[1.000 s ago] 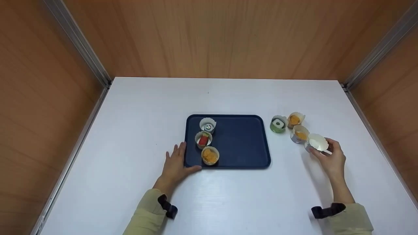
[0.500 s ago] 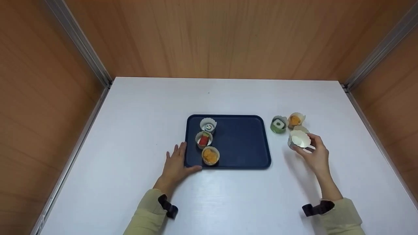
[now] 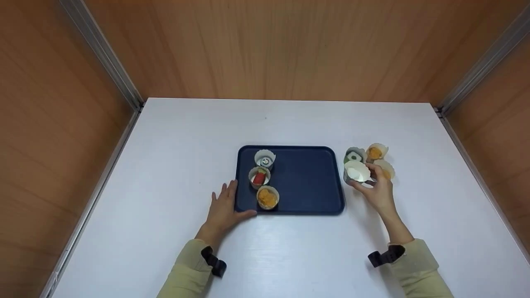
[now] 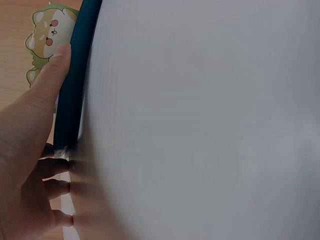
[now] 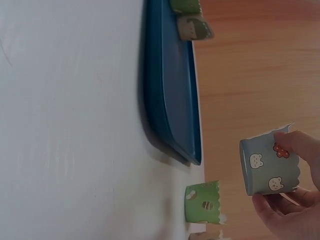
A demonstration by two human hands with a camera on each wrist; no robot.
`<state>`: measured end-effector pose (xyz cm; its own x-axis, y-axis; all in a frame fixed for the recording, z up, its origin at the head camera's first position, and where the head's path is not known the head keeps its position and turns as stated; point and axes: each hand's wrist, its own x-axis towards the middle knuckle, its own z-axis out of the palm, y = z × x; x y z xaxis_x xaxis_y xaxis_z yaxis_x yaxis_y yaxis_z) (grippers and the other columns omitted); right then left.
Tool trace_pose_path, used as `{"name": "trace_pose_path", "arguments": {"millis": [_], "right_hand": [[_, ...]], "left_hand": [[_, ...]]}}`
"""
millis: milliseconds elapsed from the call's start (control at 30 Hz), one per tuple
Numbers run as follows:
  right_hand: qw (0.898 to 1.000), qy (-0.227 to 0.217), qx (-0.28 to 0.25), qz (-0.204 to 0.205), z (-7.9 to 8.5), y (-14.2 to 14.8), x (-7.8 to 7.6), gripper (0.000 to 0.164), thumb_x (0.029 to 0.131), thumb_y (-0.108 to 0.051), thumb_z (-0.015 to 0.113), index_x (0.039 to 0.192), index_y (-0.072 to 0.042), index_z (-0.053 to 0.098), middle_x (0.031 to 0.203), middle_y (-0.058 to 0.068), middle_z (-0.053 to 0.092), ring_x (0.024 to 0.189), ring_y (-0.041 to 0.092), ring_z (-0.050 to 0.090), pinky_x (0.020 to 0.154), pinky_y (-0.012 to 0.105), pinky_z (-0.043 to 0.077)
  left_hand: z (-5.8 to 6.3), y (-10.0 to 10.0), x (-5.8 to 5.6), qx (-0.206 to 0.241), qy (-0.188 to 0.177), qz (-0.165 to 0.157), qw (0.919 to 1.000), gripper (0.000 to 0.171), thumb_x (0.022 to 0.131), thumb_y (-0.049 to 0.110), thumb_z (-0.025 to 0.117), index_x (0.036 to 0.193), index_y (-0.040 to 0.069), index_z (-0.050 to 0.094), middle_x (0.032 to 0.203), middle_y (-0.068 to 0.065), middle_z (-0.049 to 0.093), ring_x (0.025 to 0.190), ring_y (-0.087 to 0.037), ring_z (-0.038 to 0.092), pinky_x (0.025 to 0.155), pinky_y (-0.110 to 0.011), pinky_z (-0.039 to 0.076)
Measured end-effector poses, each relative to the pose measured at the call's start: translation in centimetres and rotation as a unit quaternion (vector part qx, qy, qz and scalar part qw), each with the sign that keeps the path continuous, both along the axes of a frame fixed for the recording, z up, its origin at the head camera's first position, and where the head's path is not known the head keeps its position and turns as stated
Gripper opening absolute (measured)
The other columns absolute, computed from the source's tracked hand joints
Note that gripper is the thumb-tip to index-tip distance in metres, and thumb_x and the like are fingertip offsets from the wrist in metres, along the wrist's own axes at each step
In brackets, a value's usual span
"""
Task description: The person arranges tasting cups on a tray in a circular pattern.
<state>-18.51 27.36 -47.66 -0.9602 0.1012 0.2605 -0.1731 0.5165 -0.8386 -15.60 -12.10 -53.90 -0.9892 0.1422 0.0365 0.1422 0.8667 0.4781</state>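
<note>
My right hand [image 3: 379,192] grips a paper baking cup [image 3: 357,171] between thumb and fingers, just right of the dark blue tray [image 3: 306,178]. The right wrist view shows the cup's grey-blue side [image 5: 270,165] with small animal faces, raised over the table. My left hand [image 3: 221,215] rests with spread, straight fingers at the tray's front left corner. Three filled cups line the tray's left side: one with a white piece bearing a face [image 3: 265,159], one with a red piece [image 3: 259,178], one with an orange piece [image 3: 268,198].
Right of the tray stand a green cup [image 3: 355,154] with a white ring-shaped piece and two cups with orange pieces, one behind [image 3: 377,152] and one partly hidden by my hand [image 3: 385,169]. Wooden panels [image 3: 281,49] border the white table [image 3: 198,136].
My right hand has carried the cup leftward from the right side of the table, past the other cups, toward the tray's right edge. The left hand and tray stay put.
</note>
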Motion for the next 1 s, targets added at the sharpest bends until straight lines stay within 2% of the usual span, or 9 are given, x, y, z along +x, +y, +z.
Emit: {"name": "trace_pose_path", "arguments": {"millis": [200,367,667,767,1000], "right_hand": [[1.000,-0.006,-0.010,0.014,-0.1,-1.4,-0.9,0.056,0.067,0.001,0.075,0.115,0.009,0.046,0.105,0.023,0.053,0.096,0.031,0.052,0.075,0.035,0.048],[0.999,-0.013,-0.025,0.029,-0.1,-2.7,-1.6,0.057,0.069,-0.004,0.074,0.117,0.008,0.045,0.108,0.024,0.051,0.099,0.032,0.050,0.080,0.042,0.046],[0.998,-0.025,-0.034,0.049,-0.3,-5.1,-2.9,0.059,0.068,-0.005,0.075,0.118,0.007,0.045,0.109,0.023,0.051,0.100,0.032,0.049,0.083,0.045,0.044],[0.997,-0.026,-0.041,0.054,-0.4,-5.9,-3.4,0.059,0.067,-0.005,0.076,0.117,0.005,0.045,0.110,0.021,0.052,0.099,0.030,0.049,0.082,0.043,0.043],[0.997,-0.002,-0.036,0.068,-0.7,-7.6,-4.5,0.059,0.066,-0.005,0.077,0.115,0.007,0.047,0.108,0.022,0.054,0.100,0.031,0.050,0.085,0.040,0.040]], "left_hand": [[0.0,0.0,0.0,0.002,-0.003,0.001,1.0000,0.111,0.062,0.068,0.062,0.141,0.004,0.019,0.140,-0.017,0.028,0.131,-0.031,0.018,0.103,-0.054,0.009],[0.0,0.0,0.0,0.007,-0.006,0.000,1.0000,0.111,0.062,0.068,0.062,0.141,0.004,0.018,0.141,-0.017,0.027,0.131,-0.031,0.017,0.103,-0.054,0.007],[0.1,0.1,0.1,0.006,-0.010,0.000,0.9999,0.112,0.061,0.069,0.061,0.142,0.004,0.017,0.141,-0.017,0.026,0.131,-0.031,0.016,0.104,-0.053,0.006],[0.2,0.1,0.1,0.004,-0.009,0.001,0.9999,0.112,0.061,0.069,0.061,0.141,0.004,0.017,0.141,-0.017,0.027,0.131,-0.031,0.017,0.104,-0.053,0.006],[0.2,0.1,0.1,0.000,-0.014,0.001,0.9999,0.112,0.061,0.069,0.061,0.141,0.004,0.018,0.141,-0.017,0.027,0.131,-0.031,0.017,0.103,-0.053,0.008]]}}
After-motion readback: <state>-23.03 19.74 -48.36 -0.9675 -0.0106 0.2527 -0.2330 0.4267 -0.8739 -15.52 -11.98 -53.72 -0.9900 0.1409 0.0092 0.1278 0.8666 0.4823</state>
